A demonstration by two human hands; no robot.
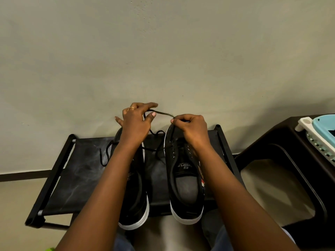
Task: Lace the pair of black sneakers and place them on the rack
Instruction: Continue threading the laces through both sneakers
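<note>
Two black sneakers with white soles stand side by side on a low black rack [78, 171], toes toward the wall. My forearm partly covers the left sneaker [135, 201]. The right sneaker [184, 180] shows its open grey insole. A black lace [163, 113] runs taut between my two hands above the toes. My left hand [136, 120] pinches one end between thumb and fingers. My right hand [192, 127] pinches the other end over the right sneaker's toe. More lace loops loosely down between the shoes, and another lace [106, 153] trails left of the left sneaker.
A pale wall rises right behind the rack. To the right stands a dark brown plastic stool [282, 160], carrying a white and light blue plastic object [319, 129]. Beige floor lies to the left, and my knees show at the bottom.
</note>
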